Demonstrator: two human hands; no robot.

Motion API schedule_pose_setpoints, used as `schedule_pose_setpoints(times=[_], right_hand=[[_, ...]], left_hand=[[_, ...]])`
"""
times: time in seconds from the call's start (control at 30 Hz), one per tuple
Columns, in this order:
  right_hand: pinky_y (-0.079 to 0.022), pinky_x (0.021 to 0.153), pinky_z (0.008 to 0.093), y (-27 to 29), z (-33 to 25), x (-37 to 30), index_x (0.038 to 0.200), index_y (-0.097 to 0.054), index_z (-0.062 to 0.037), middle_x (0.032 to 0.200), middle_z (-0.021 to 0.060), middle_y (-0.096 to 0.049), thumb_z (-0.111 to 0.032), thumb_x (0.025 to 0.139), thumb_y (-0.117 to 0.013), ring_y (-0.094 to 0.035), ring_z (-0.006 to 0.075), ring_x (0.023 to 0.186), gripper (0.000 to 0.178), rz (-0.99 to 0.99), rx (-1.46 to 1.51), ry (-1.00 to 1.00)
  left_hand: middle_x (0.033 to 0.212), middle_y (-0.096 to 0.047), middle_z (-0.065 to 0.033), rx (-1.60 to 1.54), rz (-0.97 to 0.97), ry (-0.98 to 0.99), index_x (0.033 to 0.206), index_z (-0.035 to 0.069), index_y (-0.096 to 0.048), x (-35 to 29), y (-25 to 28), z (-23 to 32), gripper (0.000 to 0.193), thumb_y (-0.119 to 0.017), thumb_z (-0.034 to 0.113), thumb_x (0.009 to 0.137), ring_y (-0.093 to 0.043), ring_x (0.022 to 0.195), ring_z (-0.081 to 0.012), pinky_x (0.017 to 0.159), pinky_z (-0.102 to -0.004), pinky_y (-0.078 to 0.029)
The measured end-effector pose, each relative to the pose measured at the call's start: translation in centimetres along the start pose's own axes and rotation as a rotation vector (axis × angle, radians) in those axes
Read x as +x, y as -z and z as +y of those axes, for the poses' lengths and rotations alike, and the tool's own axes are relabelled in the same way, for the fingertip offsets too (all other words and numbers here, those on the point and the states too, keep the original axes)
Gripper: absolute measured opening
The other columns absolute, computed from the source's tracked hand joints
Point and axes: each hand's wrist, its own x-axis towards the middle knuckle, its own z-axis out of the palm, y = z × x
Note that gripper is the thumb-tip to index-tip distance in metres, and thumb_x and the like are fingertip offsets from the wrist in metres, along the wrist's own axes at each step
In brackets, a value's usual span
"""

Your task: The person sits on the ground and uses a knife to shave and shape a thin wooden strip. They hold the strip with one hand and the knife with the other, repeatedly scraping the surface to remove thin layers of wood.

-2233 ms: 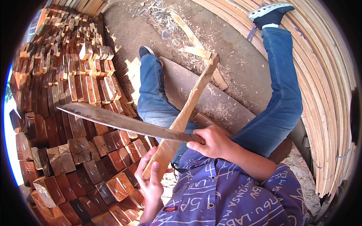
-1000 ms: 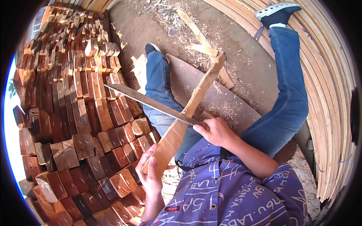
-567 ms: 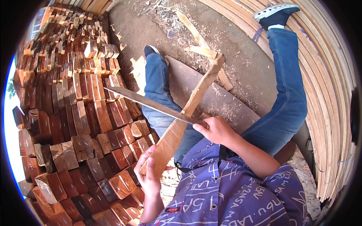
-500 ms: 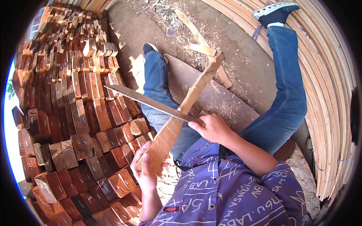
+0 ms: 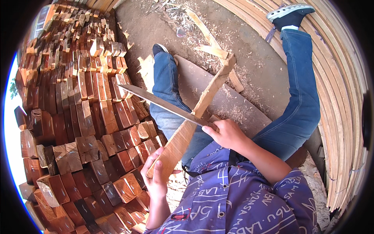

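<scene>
My left hand [image 5: 157,173] grips the wide lower end of a long, pale piece of wood [image 5: 180,142], thumb on top and fingers around its edge. The piece slants up to the right over my bent left leg, narrowing to a rough-cut far end. In my right hand [image 5: 225,133] is a machete [image 5: 157,101], its fingers closed around the handle. The long blade lies across the middle of the wood and points up to the left.
Stacked reddish-brown wood blocks [image 5: 91,146] fill the left side. Long pale wood strips [image 5: 341,117] curve along the right. A flat board [image 5: 245,105] lies between my legs, sprinkled with shavings. Beyond it are loose wood offcuts [image 5: 204,29] and scattered chips on the ground.
The whole view has shifted slightly. The machete has slid a little to the right across the wood, with its tip slightly higher. Both hands keep their holds.
</scene>
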Motion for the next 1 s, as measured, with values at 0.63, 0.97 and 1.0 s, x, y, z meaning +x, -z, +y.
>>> schedule_pose_setpoints(times=[0.63, 0.97, 1.0], right_hand=[[-0.043, 0.057, 0.0438, 3.1, 3.8, -1.3, 0.076, -0.062, 0.0039, 0.060, 0.0211, -0.055, -0.045, 0.096, -0.054, -0.056, 0.0319, 0.056, 0.053, 0.115, 0.115, -0.156], [-0.051, 0.062, 0.0484, 0.8, 2.1, 0.2, 0.065, -0.062, 0.0011, 0.063, 0.0227, -0.062, -0.059, 0.088, -0.059, -0.065, 0.0405, 0.065, 0.064, 0.018, 0.160, -0.026], [-0.051, 0.063, 0.0489, 0.1, 2.9, 0.3, 0.066, -0.062, 0.0018, 0.064, 0.0234, -0.062, -0.059, 0.089, -0.058, -0.065, 0.0412, 0.067, 0.065, 0.041, 0.126, 0.009]], left_hand=[[0.096, -0.055, -0.0128, -0.063, 0.000, 0.002, 0.104, 0.001, -0.049, 0.3, 0.2, 0.3, 0.018, -0.055, 0.017, 0.098, -0.067, 0.079, -0.0246, 0.053, -0.0394, -0.064], [0.095, -0.058, -0.0151, -0.034, -0.032, -0.028, 0.107, 0.000, -0.046, 0.0, -0.5, 0.8, 0.022, -0.056, 0.017, 0.095, -0.068, 0.077, -0.0264, 0.051, -0.0383, -0.063], [0.095, -0.057, -0.0140, -0.044, -0.020, -0.030, 0.106, 0.000, -0.046, -0.1, -0.7, 0.8, 0.020, -0.055, 0.016, 0.096, -0.068, 0.076, -0.0252, 0.051, -0.0386, -0.063]])
